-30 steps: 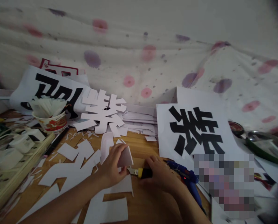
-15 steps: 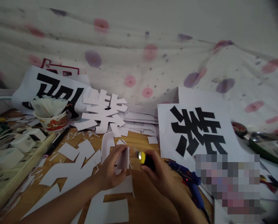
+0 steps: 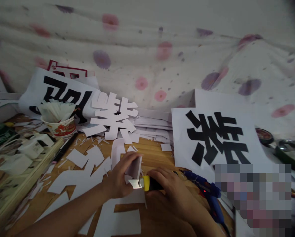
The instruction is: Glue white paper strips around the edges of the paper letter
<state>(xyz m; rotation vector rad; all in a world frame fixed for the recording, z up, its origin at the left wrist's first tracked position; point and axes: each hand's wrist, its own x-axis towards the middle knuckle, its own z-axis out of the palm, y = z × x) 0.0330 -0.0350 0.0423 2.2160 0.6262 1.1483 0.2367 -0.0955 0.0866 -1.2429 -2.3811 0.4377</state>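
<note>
From my end I saw the wooden desk (image 3: 153,150) with a black-printed sheet (image 3: 180,141) at its far right and a large white cutout (image 3: 74,176) at left. A blue glue gun (image 3: 209,192) lay just right of the right hand (image 3: 170,187), whose fingers were wrapped around a cutter's black handle. The left hand (image 3: 120,176) had fingers and thumb clamped on a small white piece (image 3: 135,168), raised above the near middle. Half a second earlier, the cutter (image 3: 146,183) was farther right, its blade a blur; now it had come left and nearer, the blade (image 3: 135,183) showing flat beside the left thumb. Whether it touched the piece, I couldn't tell.
</note>
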